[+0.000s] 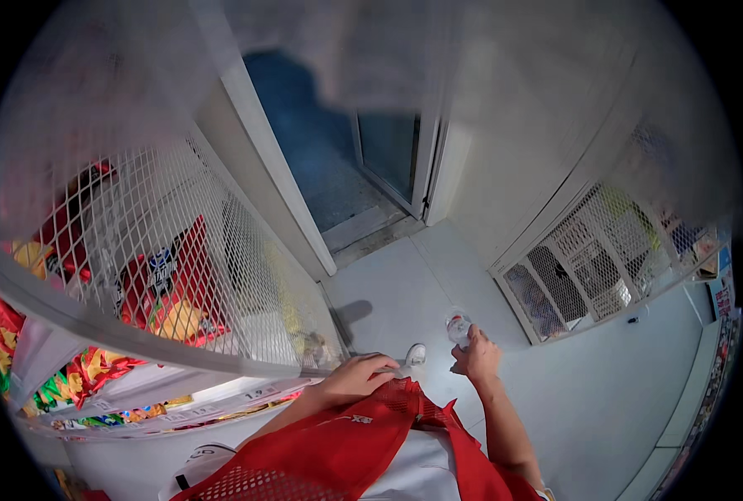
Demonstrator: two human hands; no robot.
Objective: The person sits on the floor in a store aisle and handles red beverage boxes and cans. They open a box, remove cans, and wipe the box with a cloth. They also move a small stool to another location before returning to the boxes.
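My right hand [481, 360] is closed around a clear plastic bottle [459, 328] and holds it out in front of me, above the floor. The bottle is see-through, so its contents are hard to tell. My left hand [366, 371] is at waist height by the edge of my red vest [346, 444]. Its fingers are loosely bent, with a gap to the thumb, and nothing shows in them. Whether it brushes the vest, I cannot tell. Beyond it one white shoe [416, 355] shows on the pale floor.
A shelf rack with white mesh side [240, 294] stands close on my left, with red snack bags [174, 291] and price strips. Ahead, a glass door [390, 153] stands in a doorway with a raised sill [368, 235]. A mesh-fronted unit [587, 282] lines the right wall. Blur covers the top.
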